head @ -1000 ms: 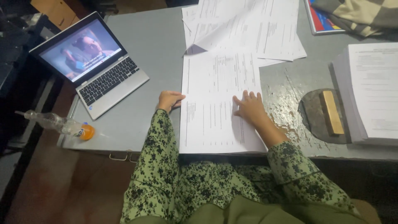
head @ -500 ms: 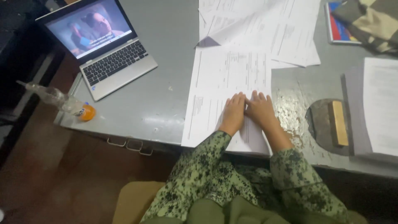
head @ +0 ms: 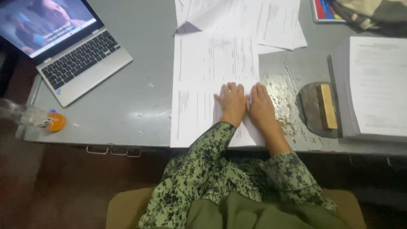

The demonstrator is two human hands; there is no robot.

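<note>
Head view: left hand (head: 233,103) and right hand (head: 260,106) lie flat, side by side and touching, on a printed sheet (head: 203,85) at centre of the grey table (head: 140,55). Neither grip pinches anything; fingers extended, close together. Laptop (head: 63,46) at 10 o'clock, paper stack (head: 377,85) at 3 o'clock, bottle (head: 36,118) at 9 o'clock.

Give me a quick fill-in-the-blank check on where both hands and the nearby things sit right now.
1. Both the left hand and the right hand lie flat on the printed ____.
2. The open laptop sits at the table's far ____ corner.
3. The bottle at the table's left edge has an ____ cap.
4. The gold bar lies on a dark ____ patch.

Missing words: sheet; left; orange; round
</note>
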